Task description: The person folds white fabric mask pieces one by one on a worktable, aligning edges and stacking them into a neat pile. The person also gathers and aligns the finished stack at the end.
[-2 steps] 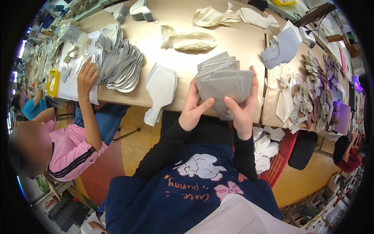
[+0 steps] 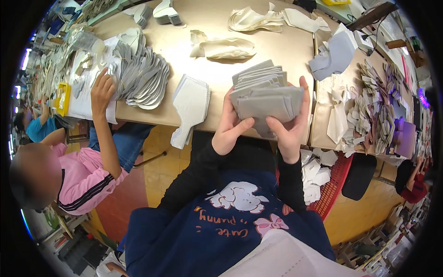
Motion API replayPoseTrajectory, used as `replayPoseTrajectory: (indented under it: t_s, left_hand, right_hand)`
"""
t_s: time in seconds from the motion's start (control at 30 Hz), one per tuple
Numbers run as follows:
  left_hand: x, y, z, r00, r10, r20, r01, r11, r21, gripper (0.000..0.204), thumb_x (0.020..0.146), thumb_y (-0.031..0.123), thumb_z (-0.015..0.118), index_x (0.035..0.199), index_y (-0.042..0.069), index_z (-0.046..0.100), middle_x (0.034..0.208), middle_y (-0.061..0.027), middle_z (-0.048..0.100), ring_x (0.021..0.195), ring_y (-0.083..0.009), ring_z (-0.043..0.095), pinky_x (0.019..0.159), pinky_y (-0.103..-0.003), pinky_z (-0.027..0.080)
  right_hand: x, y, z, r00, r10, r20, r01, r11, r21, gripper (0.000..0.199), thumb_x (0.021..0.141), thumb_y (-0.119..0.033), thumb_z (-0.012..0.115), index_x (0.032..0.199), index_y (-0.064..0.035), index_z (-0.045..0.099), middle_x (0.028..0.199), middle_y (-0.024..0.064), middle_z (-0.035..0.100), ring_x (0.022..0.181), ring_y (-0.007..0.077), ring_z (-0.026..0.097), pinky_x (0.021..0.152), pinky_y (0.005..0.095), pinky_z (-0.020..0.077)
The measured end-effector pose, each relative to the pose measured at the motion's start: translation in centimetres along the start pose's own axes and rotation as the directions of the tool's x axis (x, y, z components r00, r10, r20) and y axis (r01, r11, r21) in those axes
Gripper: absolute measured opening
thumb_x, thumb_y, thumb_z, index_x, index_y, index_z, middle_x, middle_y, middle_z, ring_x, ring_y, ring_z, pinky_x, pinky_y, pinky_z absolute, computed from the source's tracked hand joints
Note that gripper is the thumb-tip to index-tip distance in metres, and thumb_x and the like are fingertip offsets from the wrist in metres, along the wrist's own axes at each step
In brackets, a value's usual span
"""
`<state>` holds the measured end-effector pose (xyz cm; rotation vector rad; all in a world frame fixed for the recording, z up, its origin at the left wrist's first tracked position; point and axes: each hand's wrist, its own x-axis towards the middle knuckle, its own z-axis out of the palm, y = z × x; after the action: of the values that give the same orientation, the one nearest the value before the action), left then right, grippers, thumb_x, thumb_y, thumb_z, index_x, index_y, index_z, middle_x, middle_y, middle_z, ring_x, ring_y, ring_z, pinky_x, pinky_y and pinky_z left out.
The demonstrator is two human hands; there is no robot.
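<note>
At 9 o'clock a co-worker's hand (image 2: 102,90) rests on a fanned pile of grey cut pieces (image 2: 143,78), and at about 10 o'clock from centre a white stack (image 2: 190,104) overhangs the near edge of the tan table (image 2: 277,41). Just above centre we hold the grey fabric stack (image 2: 267,99) between both hands: left hand (image 2: 229,131) gripping its lower left with the thumb on the face, right hand (image 2: 290,127) clamped on the right edge, fingers behind. We judge this the squaring or counting step; the next move calls for an even grip, so no piece slips.
</note>
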<state>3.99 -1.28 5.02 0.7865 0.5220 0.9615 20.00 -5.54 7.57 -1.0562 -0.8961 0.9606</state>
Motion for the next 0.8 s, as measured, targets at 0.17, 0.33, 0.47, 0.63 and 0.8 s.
replayPoseTrajectory:
  t_s: [0.17,0.33,0.47,0.63,0.8]
  left_hand:
    - [2.4,-0.2,-1.7,0.926,0.188,0.327,-0.346,0.769,0.537,0.102,0.071,0.001,0.082,0.153,0.011,0.022,0.158,-0.0146,0.027,0.154,-0.0367,0.014,0.124,-0.049,0.015]
    - [2.6,-1.1,-2.0,0.929,0.225,0.293,-0.366,0.668,0.648,0.091,0.07,-0.003,0.077,0.145,0.01,0.027,0.148,-0.0161,0.034,0.15,-0.0359,0.021,0.123,-0.049,0.019]
    - [2.1,-0.1,-1.3,0.976,0.077,0.202,-0.162,0.879,0.449,0.079,0.075,-0.008,0.069,0.141,0.008,0.028,0.137,-0.0147,0.04,0.137,-0.0261,0.038,0.117,-0.04,0.03]
    - [1.0,2.1,-1.0,0.995,-0.039,0.093,-0.01,0.875,0.484,0.078,0.082,0.001,0.069,0.147,0.003,0.026,0.134,-0.016,0.048,0.13,-0.0262,0.047,0.111,-0.037,0.038]
    - [-1.0,7.1,-7.3,0.985,0.165,0.048,-0.126,0.502,0.856,0.078,0.087,0.027,0.081,0.149,-0.001,0.041,0.145,-0.02,0.048,0.135,-0.0263,0.046,0.113,-0.04,0.037]
  right_hand:
    - [1.3,2.4,-0.8,0.994,-0.021,0.111,-0.009,0.965,0.263,0.111,0.069,-0.004,0.073,0.162,-0.0092,0.013,0.155,0.0143,0.035,0.143,0.0273,0.037,0.12,0.0403,0.028]
    - [-0.8,5.5,-1.3,0.991,0.08,0.11,-0.106,0.96,0.258,0.112,0.069,-0.003,0.07,0.163,-0.0095,0.01,0.153,0.0111,0.035,0.142,0.0252,0.037,0.118,0.0406,0.0316]
    - [-0.5,6.2,-1.7,0.993,0.038,0.114,-0.045,0.998,0.053,0.108,0.072,-0.002,0.07,0.161,-0.0099,0.01,0.147,0.0105,0.039,0.136,0.0246,0.043,0.114,0.0393,0.0367]
    - [-0.2,5.0,-0.7,0.993,0.076,0.088,-0.062,0.985,-0.16,0.097,0.075,-0.003,0.073,0.155,-0.0052,0.018,0.144,0.014,0.043,0.131,0.0239,0.049,0.11,0.0393,0.0414]
    - [-0.8,3.6,1.2,0.924,0.379,0.051,-0.382,0.906,0.184,0.077,0.079,-0.011,0.078,0.144,-0.0031,0.037,0.127,0.0127,0.056,0.119,0.0217,0.057,0.103,0.0371,0.0468]
